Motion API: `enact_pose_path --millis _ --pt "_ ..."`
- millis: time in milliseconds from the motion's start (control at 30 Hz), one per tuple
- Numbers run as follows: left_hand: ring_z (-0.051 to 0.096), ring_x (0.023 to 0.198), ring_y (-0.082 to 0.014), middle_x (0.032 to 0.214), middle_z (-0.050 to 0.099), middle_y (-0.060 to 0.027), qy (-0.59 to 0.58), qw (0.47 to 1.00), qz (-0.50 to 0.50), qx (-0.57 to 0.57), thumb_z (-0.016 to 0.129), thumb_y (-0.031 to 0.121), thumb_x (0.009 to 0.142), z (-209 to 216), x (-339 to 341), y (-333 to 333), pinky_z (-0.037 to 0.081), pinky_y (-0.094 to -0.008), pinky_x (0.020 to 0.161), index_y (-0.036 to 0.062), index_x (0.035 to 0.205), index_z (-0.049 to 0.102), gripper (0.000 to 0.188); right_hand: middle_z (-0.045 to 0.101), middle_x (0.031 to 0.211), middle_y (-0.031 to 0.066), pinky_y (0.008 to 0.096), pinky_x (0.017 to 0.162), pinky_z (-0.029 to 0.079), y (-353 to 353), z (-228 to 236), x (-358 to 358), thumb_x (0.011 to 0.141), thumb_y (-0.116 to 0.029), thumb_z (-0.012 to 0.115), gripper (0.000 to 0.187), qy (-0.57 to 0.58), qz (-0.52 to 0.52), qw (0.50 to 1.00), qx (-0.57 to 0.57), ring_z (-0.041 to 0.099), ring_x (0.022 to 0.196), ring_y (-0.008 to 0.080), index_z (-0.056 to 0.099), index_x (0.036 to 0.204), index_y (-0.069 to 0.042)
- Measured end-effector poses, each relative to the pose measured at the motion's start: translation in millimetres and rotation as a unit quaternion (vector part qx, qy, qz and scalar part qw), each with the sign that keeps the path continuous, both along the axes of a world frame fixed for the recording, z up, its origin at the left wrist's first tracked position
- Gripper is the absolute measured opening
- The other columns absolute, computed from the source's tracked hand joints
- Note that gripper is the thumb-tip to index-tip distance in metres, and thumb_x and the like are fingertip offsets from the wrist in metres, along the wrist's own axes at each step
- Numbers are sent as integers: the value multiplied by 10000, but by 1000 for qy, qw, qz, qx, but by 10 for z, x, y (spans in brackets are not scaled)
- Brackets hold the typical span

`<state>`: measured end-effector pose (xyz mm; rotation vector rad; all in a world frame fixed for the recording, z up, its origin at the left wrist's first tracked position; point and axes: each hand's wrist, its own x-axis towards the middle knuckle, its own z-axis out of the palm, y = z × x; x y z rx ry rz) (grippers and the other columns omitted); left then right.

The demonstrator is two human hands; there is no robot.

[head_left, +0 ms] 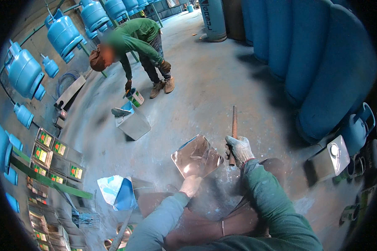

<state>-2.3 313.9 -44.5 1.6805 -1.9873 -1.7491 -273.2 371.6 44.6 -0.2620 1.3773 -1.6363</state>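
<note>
A shiny square metal tin (198, 158) with an open top stands in front of me, its bare inner walls showing. At its near rim is my left hand (191, 186), closed on the edge; the fingers inside are partly hidden. My right hand (240, 150), in a whitish glove, is wrapped round a brown rod (234, 121), which could be wood or rusty metal. The rod stands nearly upright just right of the tin, apart from it. Left of my knee sits another tin (125, 196), its lid bent open and blue paint inside.
Ahead, a person in green (140, 35) bends over a small paint can (135, 97) beside an opened tin (134, 125). Tall blue cylinders (297, 42) line the right, near a capped tin (329, 159). Blue gas cylinders (25, 69) hang at left above stacked tins (63, 165).
</note>
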Motion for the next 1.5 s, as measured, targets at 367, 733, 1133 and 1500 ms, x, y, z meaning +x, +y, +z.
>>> enact_pose_path --millis 367,733,1133,1500 --pt "517 386 -169 636 607 -88 161 966 199 19 489 382 1080 355 -238 -139 379 -296 328 3 1026 655 417 664 719 165 417 594 526 -28 -939 28 810 -208 716 300 151 -36 979 134 692 677 283 632 854 76" --pt "612 571 -167 703 657 -72 270 930 245 -44 543 295 1030 452 -328 -206 468 -333 468 18 1103 691 323 604 689 94 392 527 488 94 -2012 207 857 -149 678 181 277 -62 940 189 608 579 211 585 901 1" --pt "662 537 -250 740 694 -154 222 937 237 -128 575 299 1024 393 -210 -289 550 -379 516 -4 1091 668 324 694 1150 317 473 958 521 7 -848 554 900 -597 641 753 368 58 909 188 662 1147 446 615 1293 44" --pt "628 1128 -476 1285 603 -318 -11 903 -5 -430 649 244 915 851 -508 264 515 -512 968 -35 1496 410 688 716 1054 273 470 857 541 -529 -46 772 912 -276 617 379 313 273 909 28 703 1011 409 678 1091 53"
